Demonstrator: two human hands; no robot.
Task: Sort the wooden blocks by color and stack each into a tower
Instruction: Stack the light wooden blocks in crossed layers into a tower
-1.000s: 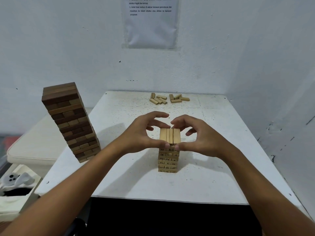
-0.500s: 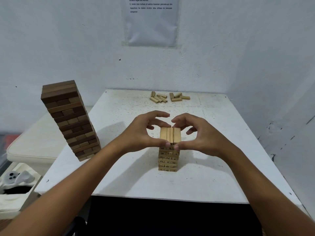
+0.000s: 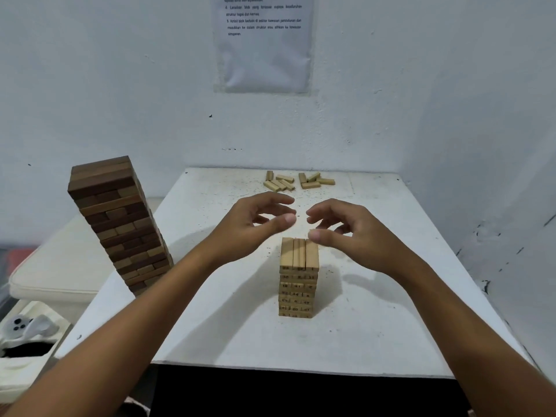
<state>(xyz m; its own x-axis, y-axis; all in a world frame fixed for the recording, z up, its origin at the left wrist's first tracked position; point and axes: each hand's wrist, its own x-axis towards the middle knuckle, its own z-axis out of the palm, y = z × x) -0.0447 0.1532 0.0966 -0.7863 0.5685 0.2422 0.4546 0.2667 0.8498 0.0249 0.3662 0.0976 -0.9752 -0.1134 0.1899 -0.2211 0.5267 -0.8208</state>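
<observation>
A short tower of light wooden blocks (image 3: 298, 278) stands in the middle of the white table (image 3: 210, 326), with three blocks side by side on top. My left hand (image 3: 255, 224) hovers just above and behind the tower's left side, fingers loosely curved, holding nothing. My right hand (image 3: 346, 233) hovers above its right side, thumb tip close to the top right block, also empty. A tall tower of dark brown blocks (image 3: 120, 224) stands at the table's left edge. Several loose light blocks (image 3: 298, 181) lie at the far edge of the table.
White walls close the table in at the back and right. A paper sheet (image 3: 264, 43) hangs on the back wall. A cream cushion (image 3: 57, 272) and a white controller (image 3: 27, 326) lie left of the table, lower down.
Both hands were pressing the sides of the light tower's top layer. They have let go and lifted up and away from it. The tower stands as before.
</observation>
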